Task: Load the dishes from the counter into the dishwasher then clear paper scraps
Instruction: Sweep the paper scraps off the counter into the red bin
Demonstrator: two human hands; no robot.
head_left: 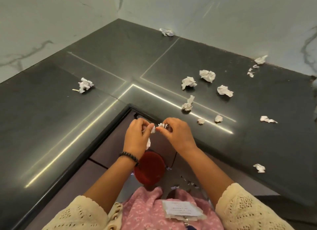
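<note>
You held both hands together over the inner corner of the dark counter (51, 126). Your left hand (137, 137) pinched a white paper scrap (153, 129), its long axis hanging down past the palm. Your right hand (176, 133) pinched a crumpled scrap (162, 125) at the fingertips. The writing on your badge (180, 209) was unreadable.

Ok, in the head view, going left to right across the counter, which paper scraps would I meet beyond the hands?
Lone crumpled scrap on the left section → scrap at the back wall → twisted scrap near the inner corner → large ball → crumpled ball right of it → scrap by the right wall → flat scrap farthest right.
</note>
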